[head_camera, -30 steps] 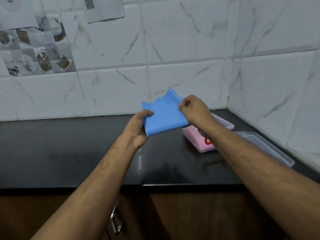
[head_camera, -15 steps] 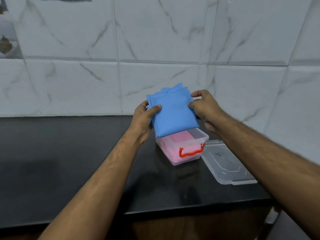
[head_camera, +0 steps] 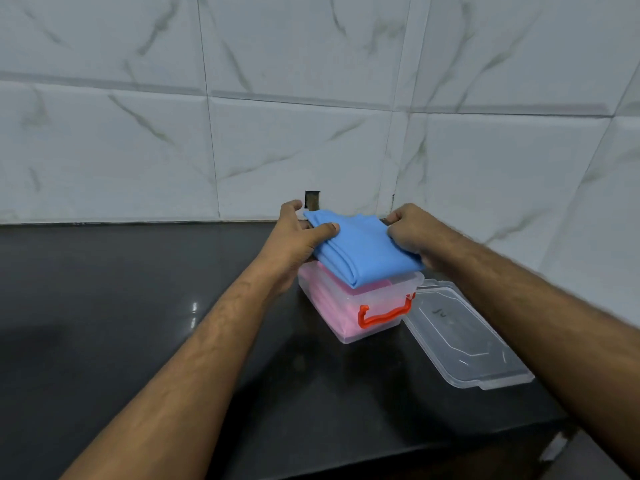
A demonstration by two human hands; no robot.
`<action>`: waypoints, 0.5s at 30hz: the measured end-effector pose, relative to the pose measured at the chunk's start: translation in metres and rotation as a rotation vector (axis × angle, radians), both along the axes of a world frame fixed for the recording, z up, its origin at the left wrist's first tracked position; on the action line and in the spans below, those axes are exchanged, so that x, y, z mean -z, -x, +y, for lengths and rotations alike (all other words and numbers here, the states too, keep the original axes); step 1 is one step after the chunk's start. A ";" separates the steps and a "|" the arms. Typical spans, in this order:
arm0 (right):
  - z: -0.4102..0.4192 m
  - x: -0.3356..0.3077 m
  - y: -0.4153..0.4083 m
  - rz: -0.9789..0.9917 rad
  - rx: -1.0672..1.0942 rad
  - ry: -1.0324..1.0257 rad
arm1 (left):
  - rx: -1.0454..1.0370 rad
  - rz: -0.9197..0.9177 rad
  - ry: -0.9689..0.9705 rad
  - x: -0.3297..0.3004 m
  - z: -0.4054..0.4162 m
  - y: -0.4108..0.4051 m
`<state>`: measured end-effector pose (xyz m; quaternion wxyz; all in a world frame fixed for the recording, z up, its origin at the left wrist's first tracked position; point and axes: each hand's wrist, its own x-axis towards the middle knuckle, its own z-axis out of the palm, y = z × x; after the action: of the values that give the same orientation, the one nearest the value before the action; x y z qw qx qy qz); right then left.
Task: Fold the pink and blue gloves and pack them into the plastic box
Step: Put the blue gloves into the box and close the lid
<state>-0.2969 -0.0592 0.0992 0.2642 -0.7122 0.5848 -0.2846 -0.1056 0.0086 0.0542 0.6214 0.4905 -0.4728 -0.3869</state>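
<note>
Gripping one folded, smooth blue glove bundle point(head_camera: 363, 249) with my left hand point(head_camera: 294, 242) and right hand point(head_camera: 412, 230), I hold it over one clear plastic box point(head_camera: 377, 308) (pink gloves point(head_camera: 341, 308) inside), its one flat lid point(head_camera: 464, 336) beside.

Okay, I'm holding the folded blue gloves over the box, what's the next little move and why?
Probably lower the blue gloves straight down into the plastic box. Both the left hand and right hand grip them just above its open top, the pink gloves already lie inside, and the lid sits off beside it.
</note>
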 end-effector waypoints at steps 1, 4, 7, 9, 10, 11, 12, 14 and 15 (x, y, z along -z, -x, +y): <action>0.002 0.001 0.001 0.041 0.014 0.044 | -0.019 -0.055 0.014 0.000 0.001 0.002; 0.009 -0.002 0.002 0.207 0.032 0.153 | -0.067 -0.112 0.042 0.001 0.005 0.004; 0.013 -0.003 -0.003 0.300 0.028 0.219 | -0.102 -0.118 0.068 0.002 0.007 0.001; 0.017 -0.002 -0.009 0.313 0.030 0.219 | -0.132 -0.196 0.109 0.005 0.009 -0.001; 0.019 -0.001 -0.011 0.314 0.035 0.218 | -0.148 -0.280 0.141 0.006 0.011 -0.002; 0.021 0.001 -0.012 0.316 0.043 0.224 | -0.162 -0.381 0.173 0.008 0.012 -0.003; 0.022 0.003 -0.013 0.317 0.052 0.240 | -0.171 -0.476 0.200 0.010 0.012 -0.004; 0.024 0.007 -0.014 0.321 0.072 0.283 | -0.167 -0.557 0.214 0.015 0.011 -0.005; 0.025 0.009 -0.014 0.320 0.082 0.302 | -0.166 -0.550 0.206 0.016 0.010 -0.006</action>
<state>-0.2830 -0.0346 0.0902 0.0465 -0.7554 0.5984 -0.2628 -0.0997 0.0186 0.0382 0.5460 0.5482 -0.6184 -0.1376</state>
